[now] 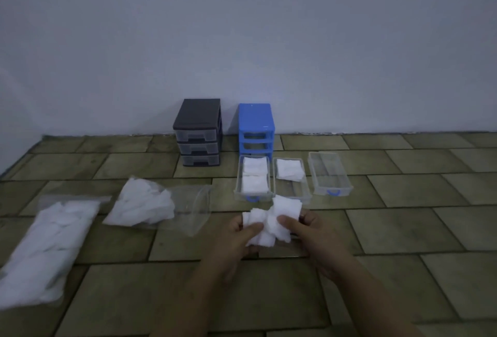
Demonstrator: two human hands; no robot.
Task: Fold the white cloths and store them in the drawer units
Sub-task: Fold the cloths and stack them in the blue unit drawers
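Note:
A crumpled white cloth [271, 222] is held above the floor between both hands. My left hand [239, 240] pinches its left part with thumb on top. My right hand [309, 231] pinches its right part. Three clear drawers lie on the floor in front of the blue drawer unit [255, 127]: the left drawer [236, 188] holds folded white cloths, the middle drawer [305, 188] holds one folded cloth at its far end, the right drawer [329, 175] holds nothing. The black drawer unit [197, 132] stands to the left with its drawers pushed in.
Two clear plastic bags of white cloths lie on the tiled floor at the left: one long bag [45, 250] near me, one open bag [150, 207] closer to the middle. A plain wall rises behind the units.

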